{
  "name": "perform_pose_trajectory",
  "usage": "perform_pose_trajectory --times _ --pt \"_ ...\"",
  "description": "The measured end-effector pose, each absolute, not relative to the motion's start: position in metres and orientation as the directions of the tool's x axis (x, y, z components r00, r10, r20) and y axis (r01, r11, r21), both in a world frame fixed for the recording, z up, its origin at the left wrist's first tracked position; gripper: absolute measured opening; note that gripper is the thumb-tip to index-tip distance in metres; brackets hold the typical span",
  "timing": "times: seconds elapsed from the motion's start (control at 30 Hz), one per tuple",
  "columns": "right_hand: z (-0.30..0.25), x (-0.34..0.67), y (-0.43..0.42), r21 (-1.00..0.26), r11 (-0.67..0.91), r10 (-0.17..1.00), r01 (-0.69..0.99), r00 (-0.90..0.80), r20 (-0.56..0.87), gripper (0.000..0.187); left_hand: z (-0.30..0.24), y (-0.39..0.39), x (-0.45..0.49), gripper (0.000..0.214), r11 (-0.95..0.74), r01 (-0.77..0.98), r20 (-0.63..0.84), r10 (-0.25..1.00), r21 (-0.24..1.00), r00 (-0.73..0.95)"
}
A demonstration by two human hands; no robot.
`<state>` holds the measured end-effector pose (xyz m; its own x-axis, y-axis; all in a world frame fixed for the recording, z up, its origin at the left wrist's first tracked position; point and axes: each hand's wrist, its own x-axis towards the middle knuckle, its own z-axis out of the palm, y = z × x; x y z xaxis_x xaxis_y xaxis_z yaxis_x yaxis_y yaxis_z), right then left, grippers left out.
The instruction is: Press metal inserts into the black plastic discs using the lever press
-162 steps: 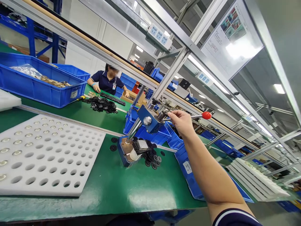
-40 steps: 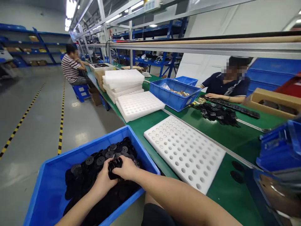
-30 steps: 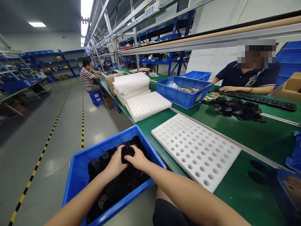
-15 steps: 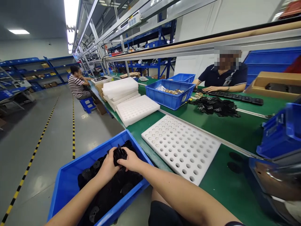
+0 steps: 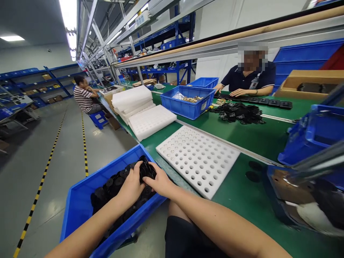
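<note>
Fingers (image 5: pixel 137 168), L hand (image 5: pixel 133 184) + R hand (image 5: pixel 160 182): wrapped round bunch of thin round black discs (image 5: pixel 147 170), prob. plastic, held over blue rect. plastic bin (image 5: pixel 77 206). Est. handling: lt. wt., stiff, slick, apt to fan apart; best hold: squeeze both end faces. In bin: more loose black discs (image 5: pixel 110 182). Adj. on R: white foam tray w/ round holes (image 5: pixel 220 180), on green counter (image 5: pixel 233 215).

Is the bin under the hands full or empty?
Partly filled: black discs lie in the blue bin, bare blue interior showing beside them.

Two foreground hands (image 5: pixel 132 184) (image 5: pixel 162 181), two co-workers (image 5: pixel 245 79) (image 5: pixel 82 96) (one stool (image 5: pixel 98 119))
</note>
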<state>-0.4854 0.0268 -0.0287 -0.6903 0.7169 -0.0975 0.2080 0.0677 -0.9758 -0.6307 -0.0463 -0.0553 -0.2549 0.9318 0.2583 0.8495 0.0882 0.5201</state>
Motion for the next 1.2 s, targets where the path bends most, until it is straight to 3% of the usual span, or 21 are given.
perform_pose_trajectory --times 0.2,0.33,0.43,0.57,0.7,0.83,0.97,1.1,1.2 --pt "-0.025 -0.388 0.002 -0.960 0.242 0.879 0.138 -0.450 0.157 0.059 -0.061 -0.025 -0.565 0.080 -0.151 0.865 0.316 0.949 0.479 -0.010" --pt "-0.004 -0.302 -0.035 -0.952 0.232 0.956 0.200 -0.227 0.185 0.058 -0.046 -0.023 -0.478 0.080 -0.345 0.766 0.344 0.923 0.542 0.172" --pt "-0.006 -0.232 -0.072 -0.952 0.182 0.983 0.245 -0.029 0.180 0.057 -0.038 -0.033 -0.393 0.082 -0.435 0.667 0.264 0.900 0.604 0.348" --pt "-0.036 -0.147 -0.107 -0.955 0.045 0.961 0.294 0.249 0.121 0.054 -0.031 -0.039 -0.282 0.080 -0.469 0.578 0.048 0.802 0.668 0.595" --pt "-0.063 -0.083 -0.109 -0.934 -0.018 0.891 0.356 0.430 0.147 0.052 -0.036 -0.027 -0.201 0.079 -0.497 0.556 -0.050 0.713 0.666 0.699" --pt "-0.083 -0.042 -0.086 -0.874 0.045 0.833 0.484 0.464 0.300 0.051 -0.064 -0.002 -0.163 0.081 -0.575 0.465 0.138 0.716 0.673 0.685" --pt "-0.111 -0.027 -0.067 -0.802 0.046 0.742 0.595 0.518 0.426 0.053 -0.106 0.019 -0.158 0.077 -0.698 0.436 0.423 0.703 0.568 0.572" --pt "-0.125 -0.034 -0.058 -0.758 0.037 0.727 0.651 0.504 0.467 0.056 -0.141 0.037 -0.169 0.071 -0.843 0.396 0.674 0.533 0.365 0.512" --pt "-0.110 -0.041 -0.058 -0.739 0.020 0.761 0.674 0.469 0.448 0.059 -0.147 0.043 -0.179 0.075 -0.904 0.384 0.767 0.379 0.188 0.518"
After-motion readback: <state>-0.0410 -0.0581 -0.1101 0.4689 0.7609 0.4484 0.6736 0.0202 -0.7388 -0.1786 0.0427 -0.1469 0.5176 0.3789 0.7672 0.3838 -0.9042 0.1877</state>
